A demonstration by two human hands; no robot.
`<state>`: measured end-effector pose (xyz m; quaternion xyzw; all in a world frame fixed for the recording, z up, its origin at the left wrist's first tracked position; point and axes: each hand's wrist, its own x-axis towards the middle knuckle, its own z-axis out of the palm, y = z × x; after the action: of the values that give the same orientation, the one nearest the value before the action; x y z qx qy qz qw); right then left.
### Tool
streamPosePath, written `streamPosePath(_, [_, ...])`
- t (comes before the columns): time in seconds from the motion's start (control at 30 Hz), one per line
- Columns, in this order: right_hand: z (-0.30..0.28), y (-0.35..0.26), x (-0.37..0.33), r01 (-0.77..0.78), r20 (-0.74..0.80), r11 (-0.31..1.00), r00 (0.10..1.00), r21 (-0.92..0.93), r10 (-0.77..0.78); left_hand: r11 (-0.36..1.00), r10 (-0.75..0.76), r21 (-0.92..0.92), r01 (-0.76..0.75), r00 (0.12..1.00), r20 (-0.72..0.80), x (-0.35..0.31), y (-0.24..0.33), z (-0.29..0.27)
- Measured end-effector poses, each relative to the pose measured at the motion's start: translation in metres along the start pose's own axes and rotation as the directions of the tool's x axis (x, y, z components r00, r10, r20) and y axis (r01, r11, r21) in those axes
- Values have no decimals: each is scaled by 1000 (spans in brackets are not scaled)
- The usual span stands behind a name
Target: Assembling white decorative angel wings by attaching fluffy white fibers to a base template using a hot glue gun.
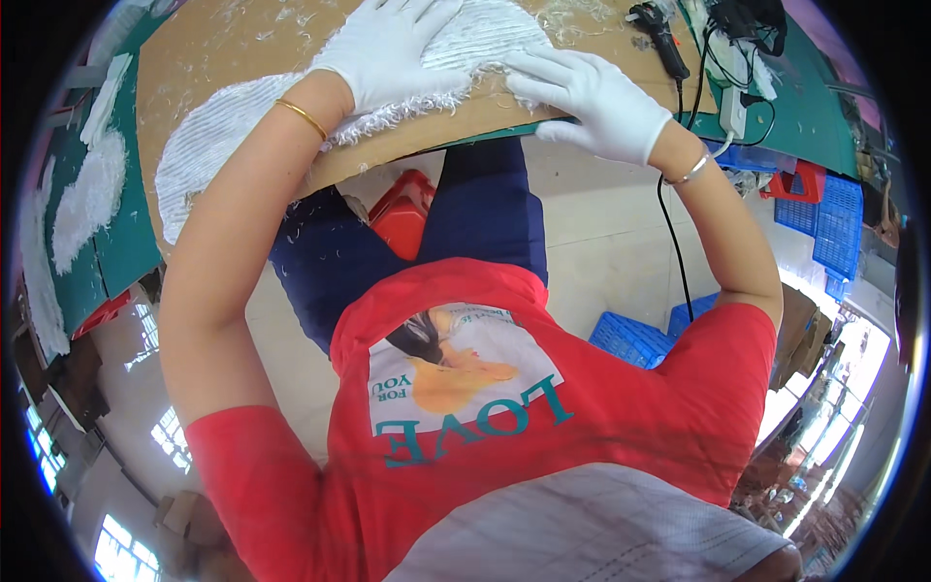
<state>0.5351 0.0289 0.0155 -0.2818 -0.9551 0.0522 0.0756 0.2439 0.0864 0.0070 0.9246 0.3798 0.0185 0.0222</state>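
A long white piece of fluffy fabric (228, 126) lies on a brown cardboard sheet (233, 39), its ribbed side up and a shaggy fringe along the near edge. My left hand (393, 53), in a white glove, rests flat on the fabric with its fingers stretched toward the top edge of the view, where their tips are partly cut off. At the fabric's right end my right hand (596, 102), gloved too, lies with fingers extended and thumb apart, the fingertips touching or close to the fabric. Neither hand grips anything.
A black corded hand tool (664, 44) lies at the cardboard's right, near a white power strip (734, 116) and tangled cables. White fabric strips (92, 194) lie on the green table (121, 242) at left. Blue crates (839, 223) and a red stool (400, 218) are below.
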Motion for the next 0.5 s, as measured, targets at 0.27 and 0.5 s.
streamPosePath(0.27, [-38, -2, 5, -25, -31, 985, 999, -169, 20, 1000, 25, -4, -26, 994, -108, -4, -12, 20])
streamPosePath(0.5, [-23, -7, 40, 188, -72, 970, 977, -153, -201, 1000, -3, 29, 2, 1000, 18, -5, -4, 2])
